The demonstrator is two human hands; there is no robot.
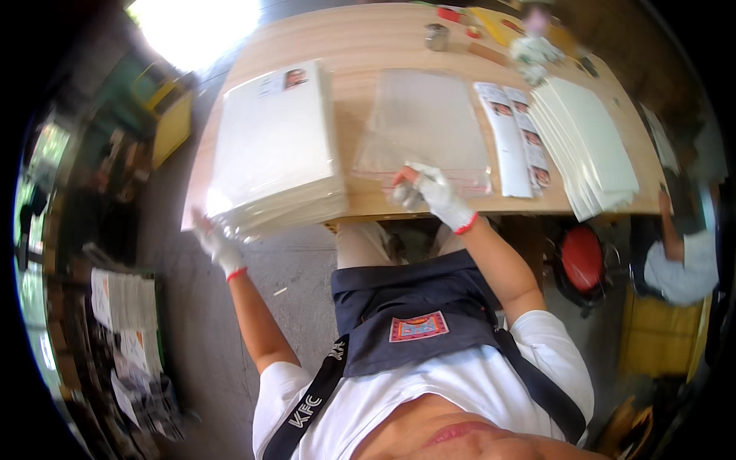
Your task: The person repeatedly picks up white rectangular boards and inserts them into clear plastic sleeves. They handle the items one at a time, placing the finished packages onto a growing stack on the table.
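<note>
My left hand (217, 244), in a white glove with a red cuff, is by the near left corner of a thick stack of white sheets in clear plastic bags (272, 146). Its fingers are stretched out, slightly blurred, and nothing shows in them. My right hand (435, 195), gloved alike with some fingertips bare, is over the near edge of a pile of clear plastic bags (425, 107). Its fingers are curled together; whether they hold anything is hidden. Right of the bags lie printed white strips with small portraits (507, 142), then a fanned pile of white sheets (586, 146).
A metal cup (436, 37) and red tape (448, 14) are at the back of the wooden table (353, 34). A blurred person (533, 54) is at its far right; another person (682, 264) sits right, beyond a red stool (580, 257). Paper stacks (123, 299) stand lower left.
</note>
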